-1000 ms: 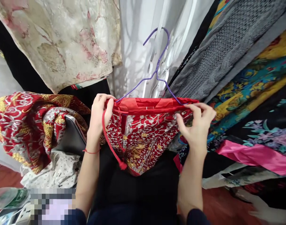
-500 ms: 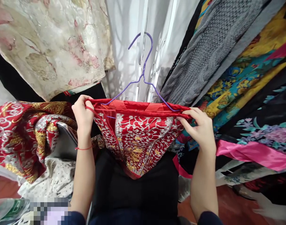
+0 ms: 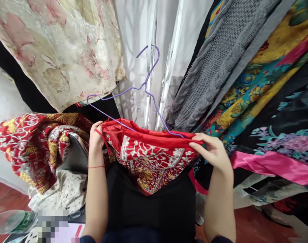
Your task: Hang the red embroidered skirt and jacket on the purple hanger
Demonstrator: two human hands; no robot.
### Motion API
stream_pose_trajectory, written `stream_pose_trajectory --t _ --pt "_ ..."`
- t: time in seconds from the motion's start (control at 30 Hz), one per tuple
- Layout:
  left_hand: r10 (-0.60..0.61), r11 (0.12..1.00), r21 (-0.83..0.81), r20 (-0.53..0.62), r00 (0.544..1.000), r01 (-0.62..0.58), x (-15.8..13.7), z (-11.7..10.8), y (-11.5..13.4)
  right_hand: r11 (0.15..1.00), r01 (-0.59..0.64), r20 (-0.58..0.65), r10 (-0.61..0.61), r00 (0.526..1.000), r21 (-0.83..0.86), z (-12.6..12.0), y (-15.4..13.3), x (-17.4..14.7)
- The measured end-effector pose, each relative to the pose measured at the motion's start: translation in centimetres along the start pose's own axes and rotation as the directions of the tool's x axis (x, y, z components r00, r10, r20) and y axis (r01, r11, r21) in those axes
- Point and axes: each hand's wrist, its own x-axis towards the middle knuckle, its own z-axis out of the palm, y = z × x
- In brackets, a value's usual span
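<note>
Head view: holding red embroid. garment (image 3: 154, 162) by waistband (image 3: 156, 137), above black-clad lap (image 3: 151, 216). Pinching R end betw. thumb and fingers of R hand (image 3: 214, 152); closed on L end w/ fingers of L hand (image 3: 95, 140), prob., grip partly hidden. Showing purple hanger (image 3: 145, 83), tucked into waist opening at R end, jutting clear at L corner. Bunched near L hand: more red cloth (image 3: 35, 145).

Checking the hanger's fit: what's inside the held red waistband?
Red lining and part of the purple hanger; its left corner is outside. The waistband's front hides anything deeper.
</note>
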Motion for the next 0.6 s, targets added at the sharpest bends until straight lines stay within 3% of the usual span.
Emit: stream_pose_trajectory --t 0.07,0.13,0.23,0.3,0.37,0.43,0.53,0.6 --pt "-0.011 1.000 0.007 -0.013 1.000 0.012 -1.1 0.2 -1.2 1.000 0.006 0.001 -0.006 1.000 -0.011 0.5 -0.2 -1.1" --pt "0.074 0.997 0.006 0.008 0.997 -0.074 -2.1 0.2 -1.2 0.999 -0.014 -0.011 0.014 1.000 -0.036 0.6 -0.5 -2.3" --pt "0.195 0.980 -0.002 0.155 0.969 -0.197 -3.4 0.3 0.1 0.996 -0.071 -0.021 0.070 0.997 -0.057 0.0 -0.7 -4.3" --pt "0.248 0.957 0.071 0.299 0.922 -0.280 -4.3 0.4 1.0 0.993 -0.096 -0.020 0.094 0.995 -0.072 -0.4 -0.8 -5.7" --pt "0.292 0.887 0.191 0.476 0.830 -0.421 -5.4 0.4 1.6 0.990 -0.097 -0.017 0.096 0.995 -0.100 -0.8 -1.1 -6.9" --pt "0.281 0.779 0.265 0.663 0.694 -0.568 -6.5 0.3 1.8 0.989 -0.073 -0.005 0.073 0.997 -0.131 -1.0 -1.7 -7.9" --pt "0.097 0.676 0.294 0.873 0.477 -0.676 -8.0 -0.5 2.2 0.985 -0.020 0.073 0.033 0.997 -0.173 -1.4 -3.4 -8.8" --pt "-0.088 0.656 0.307 0.938 0.335 -0.689 -9.1 -1.6 3.0 0.982 0.003 0.135 0.023 0.991 -0.191 -1.8 -4.7 -9.0"
